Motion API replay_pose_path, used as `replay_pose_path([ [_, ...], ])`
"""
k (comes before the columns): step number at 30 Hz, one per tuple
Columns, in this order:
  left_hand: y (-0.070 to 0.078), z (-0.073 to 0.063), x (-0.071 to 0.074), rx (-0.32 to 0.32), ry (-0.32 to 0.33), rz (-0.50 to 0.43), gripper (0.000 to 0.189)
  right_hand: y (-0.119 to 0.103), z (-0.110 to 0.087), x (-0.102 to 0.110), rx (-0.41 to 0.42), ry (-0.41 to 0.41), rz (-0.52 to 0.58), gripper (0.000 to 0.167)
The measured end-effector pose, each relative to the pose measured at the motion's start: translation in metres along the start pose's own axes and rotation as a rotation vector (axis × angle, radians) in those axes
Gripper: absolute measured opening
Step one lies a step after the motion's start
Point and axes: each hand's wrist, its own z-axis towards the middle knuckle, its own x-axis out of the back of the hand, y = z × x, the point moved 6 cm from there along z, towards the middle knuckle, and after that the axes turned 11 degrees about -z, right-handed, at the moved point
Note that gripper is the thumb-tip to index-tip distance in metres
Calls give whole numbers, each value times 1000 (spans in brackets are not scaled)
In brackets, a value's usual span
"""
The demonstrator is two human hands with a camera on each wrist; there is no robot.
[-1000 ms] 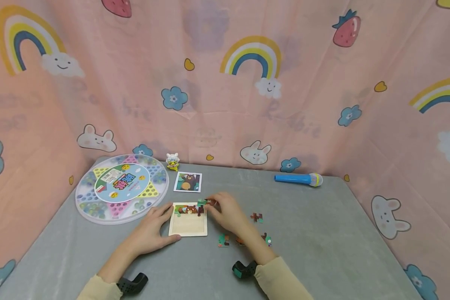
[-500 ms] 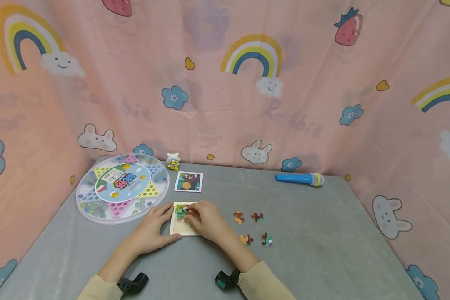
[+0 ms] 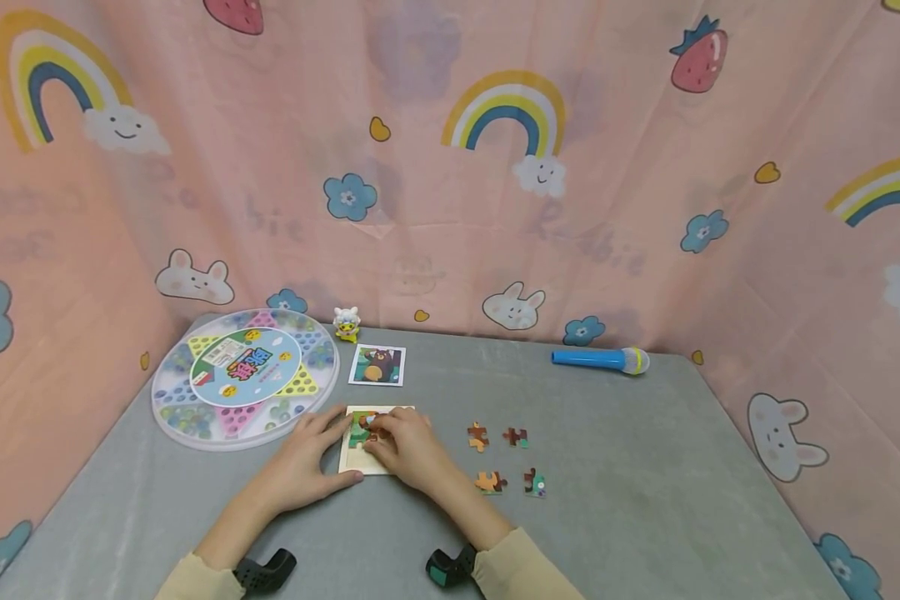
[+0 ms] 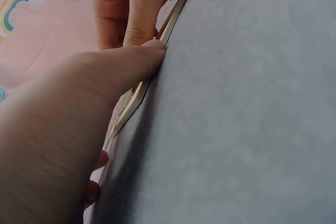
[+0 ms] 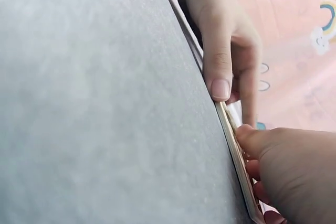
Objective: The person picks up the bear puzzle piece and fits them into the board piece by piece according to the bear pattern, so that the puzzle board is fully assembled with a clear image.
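Observation:
A shallow pale wooden puzzle tray (image 3: 352,463) lies on the grey table, with part of a bear picture fitted along its far side. My left hand (image 3: 305,467) holds the tray at its left side, the thumb at the near edge and the index finger by the far corner. Over the tray, my right hand (image 3: 414,452) pinches down at a green puzzle piece (image 3: 357,436) left of centre; its fingers hide much of the picture. In the right wrist view the left thumb (image 5: 220,88) rests on the tray's edge.
Loose brown puzzle pieces (image 3: 491,482) lie right of the tray. Behind it is a bear picture card (image 3: 377,365), with a small figurine (image 3: 347,324) beyond. A round board game (image 3: 172,417) stands left, close to the left hand. A blue toy microphone (image 3: 592,359) lies far right.
The right hand has moved from the tray's upper right corner to its left-middle part. The green piece from the near row of loose pieces has left its place. The left hand stays put.

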Motion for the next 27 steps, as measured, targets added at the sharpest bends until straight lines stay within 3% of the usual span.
replay_pose_path([
  [6, 6, 1, 1, -124, 28, 19, 64, -3, -2, 1, 44, 37, -59, 28],
  [10, 10, 0, 1, -169, 22, 45, 56, -4, -2, 2, 61, 48, -91, 31],
  [27, 12, 0, 2, -142, -4, 58, 57, -1, -2, -1, 49, 49, -68, 30],
])
